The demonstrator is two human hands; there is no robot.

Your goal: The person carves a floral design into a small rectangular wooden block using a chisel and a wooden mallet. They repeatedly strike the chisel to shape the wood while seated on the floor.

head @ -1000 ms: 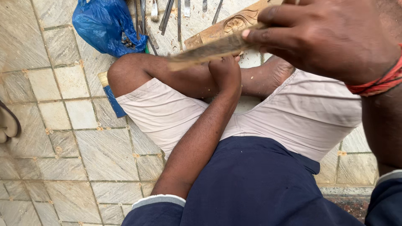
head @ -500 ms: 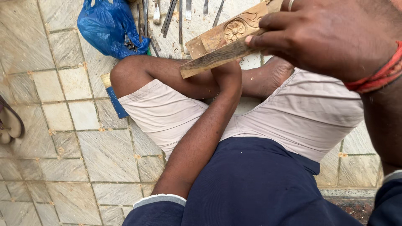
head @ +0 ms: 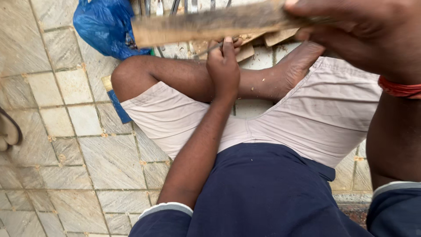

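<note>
Since a moment ago that wooden stick swung level across the top, right hand gripping it, left hand pinching a thin metal tool.

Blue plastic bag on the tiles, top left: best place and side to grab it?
Pinch the crumpled upper fold of the blue plastic bag from its left, over bare tiled floor. Its right edge sits against the metal tools and under the blurred wooden stick, so that side is crowded.

blue plastic bag | crumpled | tiled floor, top left, beside knee
</note>
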